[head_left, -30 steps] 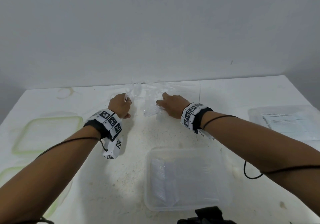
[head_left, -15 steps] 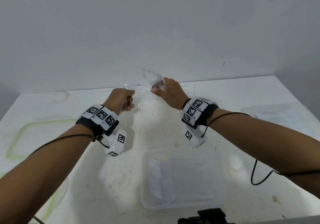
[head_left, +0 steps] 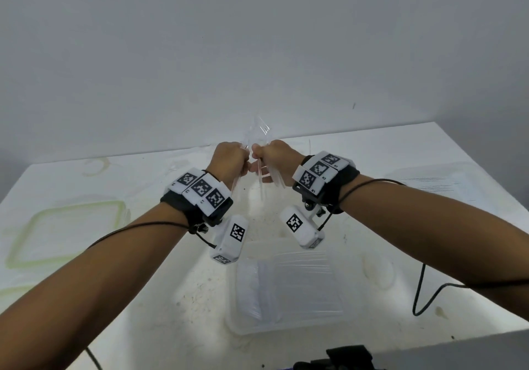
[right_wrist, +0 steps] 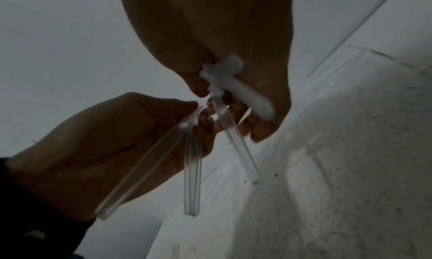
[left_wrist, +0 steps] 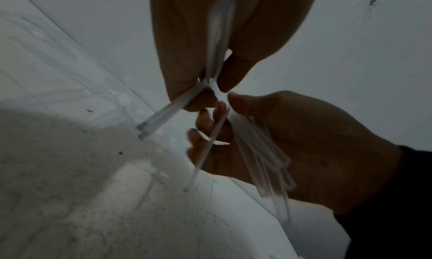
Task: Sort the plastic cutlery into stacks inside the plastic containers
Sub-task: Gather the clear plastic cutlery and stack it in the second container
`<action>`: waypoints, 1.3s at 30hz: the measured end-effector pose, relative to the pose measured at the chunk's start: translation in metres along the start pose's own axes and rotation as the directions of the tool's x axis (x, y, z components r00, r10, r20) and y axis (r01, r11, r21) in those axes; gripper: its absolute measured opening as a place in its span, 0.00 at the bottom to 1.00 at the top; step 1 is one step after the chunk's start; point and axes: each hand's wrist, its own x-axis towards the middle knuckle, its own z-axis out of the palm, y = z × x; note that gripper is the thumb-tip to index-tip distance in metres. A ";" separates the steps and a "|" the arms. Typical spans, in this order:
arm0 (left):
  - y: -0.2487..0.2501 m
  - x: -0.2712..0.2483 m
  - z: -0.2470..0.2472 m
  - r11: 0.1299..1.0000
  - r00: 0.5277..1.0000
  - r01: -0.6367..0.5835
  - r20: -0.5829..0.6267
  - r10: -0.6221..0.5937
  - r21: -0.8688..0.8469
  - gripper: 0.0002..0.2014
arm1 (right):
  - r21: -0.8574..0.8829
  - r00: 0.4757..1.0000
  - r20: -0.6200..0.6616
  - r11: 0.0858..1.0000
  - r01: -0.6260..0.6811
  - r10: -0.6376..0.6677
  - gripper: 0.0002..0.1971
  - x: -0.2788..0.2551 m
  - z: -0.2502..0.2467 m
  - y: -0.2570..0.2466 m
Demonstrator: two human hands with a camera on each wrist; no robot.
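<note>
Both hands are raised above the table's far middle, nearly touching. My left hand (head_left: 229, 160) grips a few clear plastic cutlery pieces (right_wrist: 192, 170), their handles hanging down. My right hand (head_left: 276, 156) grips a larger bunch of clear cutlery (left_wrist: 261, 161), also handles down. The top ends of the cutlery (head_left: 259, 129) stick up between the two fists. Below, nearer me, a clear plastic container (head_left: 286, 326) holds a stack of clear cutlery (head_left: 252, 292) along its left side.
A green-rimmed lid (head_left: 120, 206) lies on the white table at the left. Another clear container (head_left: 446, 180) sits at the far right. Loose clear cutlery (left_wrist: 70, 59) remains by the back wall. A black cable (head_left: 420, 292) loops at the right.
Both hands rose from the cutlery pile at the table's back, each carrying clear pieces, and moved together until their fists almost meet.
</note>
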 end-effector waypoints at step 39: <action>0.018 -0.033 0.019 0.966 0.984 -0.114 0.108 0.142 -0.230 0.07 | 0.311 0.922 0.351 0.949 0.047 -0.161 0.08 -0.063 -0.011 0.025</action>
